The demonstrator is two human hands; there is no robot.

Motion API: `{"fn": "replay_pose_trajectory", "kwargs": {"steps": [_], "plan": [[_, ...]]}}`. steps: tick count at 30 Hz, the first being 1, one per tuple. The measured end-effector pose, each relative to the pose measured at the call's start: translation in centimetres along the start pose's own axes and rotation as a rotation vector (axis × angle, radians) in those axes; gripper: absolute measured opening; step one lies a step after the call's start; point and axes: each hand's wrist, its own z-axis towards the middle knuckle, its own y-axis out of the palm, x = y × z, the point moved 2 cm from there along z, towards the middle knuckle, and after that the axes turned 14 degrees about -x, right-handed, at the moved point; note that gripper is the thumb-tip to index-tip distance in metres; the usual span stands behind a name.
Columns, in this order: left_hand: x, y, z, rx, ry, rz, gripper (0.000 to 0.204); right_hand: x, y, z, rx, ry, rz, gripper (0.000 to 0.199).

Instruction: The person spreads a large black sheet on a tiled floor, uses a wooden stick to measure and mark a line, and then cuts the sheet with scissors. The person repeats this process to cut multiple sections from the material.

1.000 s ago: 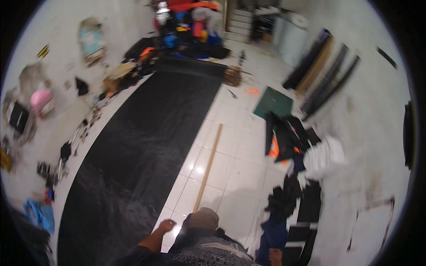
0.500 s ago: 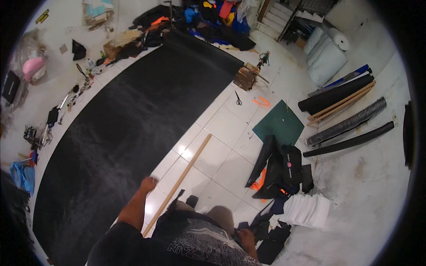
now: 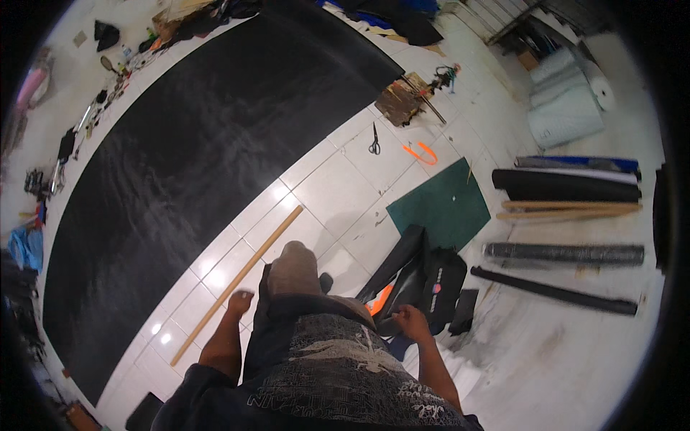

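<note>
My left hand hangs beside a long wooden stick lying slantwise on the tiles. Its fingers are curled in, and nothing shows in them. On my other side, my right hand is in the air in front of dark pieces and a black bag, its fingers loosely bent and apart, with nothing visible in them. Left of the stick, a large sheet of black material is spread over the floor, its far end rolled or folded. One bent leg reaches forward between my hands.
Black-handled scissors, an orange strip and a green mat lie ahead on the right. A worn block stands by the sheet's far corner. Rolls and poles line the right wall; small tools litter the left side.
My view has shifted forward and turned, and one leg now reaches farther ahead. My right hand has come up from beside my hip to before the bag. My left hand remains near the stick.
</note>
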Motion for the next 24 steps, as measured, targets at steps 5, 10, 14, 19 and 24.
{"fn": "replay_pose_trajectory", "kwargs": {"steps": [5,10,14,19,24], "plan": [[-3.6,5.5,-2.8,-0.45,-0.368,0.219,0.042,-4.3,-9.8,13.0,-0.359,-0.185,-0.016,0.041],[6.1,0.8,7.9,-0.292,-0.096,0.55,0.044,-12.1,-15.3,24.6,-0.478,-0.707,-0.322,0.028],[31.8,-8.8,13.2,0.272,0.158,-0.446,0.037,-21.6,-23.6,27.8,-0.469,-0.452,-0.295,0.032],[50.7,-13.1,13.9,0.001,0.36,-0.688,0.033,-29.9,-32.5,33.5,-0.791,-0.456,-0.413,0.039],[54.4,-6.4,16.9,0.16,0.242,0.128,0.036,-32.2,-35.4,44.2,-1.211,-0.583,-0.665,0.031]]}}
